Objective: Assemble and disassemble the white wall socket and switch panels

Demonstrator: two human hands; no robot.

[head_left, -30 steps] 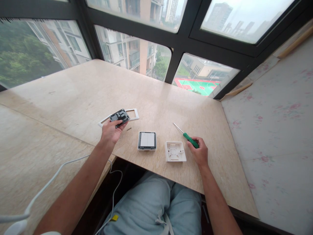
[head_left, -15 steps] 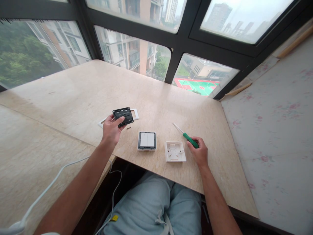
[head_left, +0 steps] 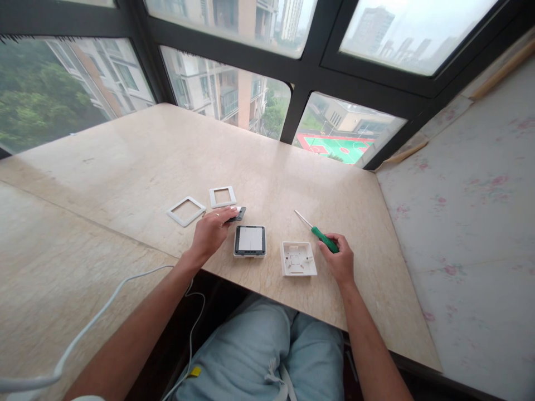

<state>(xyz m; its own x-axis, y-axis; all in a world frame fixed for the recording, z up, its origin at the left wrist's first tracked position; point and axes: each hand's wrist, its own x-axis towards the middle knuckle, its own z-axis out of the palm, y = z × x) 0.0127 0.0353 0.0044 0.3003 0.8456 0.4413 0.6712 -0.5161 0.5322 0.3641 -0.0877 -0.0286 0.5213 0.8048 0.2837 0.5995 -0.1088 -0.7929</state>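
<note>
My left hand (head_left: pixel 213 227) is closed on a wall switch module (head_left: pixel 239 214), dark at its edge with a bit of white showing; my fingers cover most of it. Just below it on the table sits a second wall switch (head_left: pixel 251 239), two white rockers in a dark frame, mounted on a white box. My right hand (head_left: pixel 339 257) grips a green-handled screwdriver (head_left: pixel 325 238), its shaft pointing away and to the left. Between the hands lies an open white back box (head_left: pixel 298 259), its inside facing up.
Two white frames, a left one (head_left: pixel 175 207) and a right one (head_left: pixel 222 205), lie flat beyond my left hand. A white cable (head_left: pixel 112 291) runs across the left of the stone tabletop (head_left: pixel 125 161). Windows rise behind; a papered wall (head_left: pixel 463 234) bounds the right.
My left hand has turned over and moved right and slightly lower with the switch module, uncovering both white frames. My right hand and the screwdriver have stayed in place.
</note>
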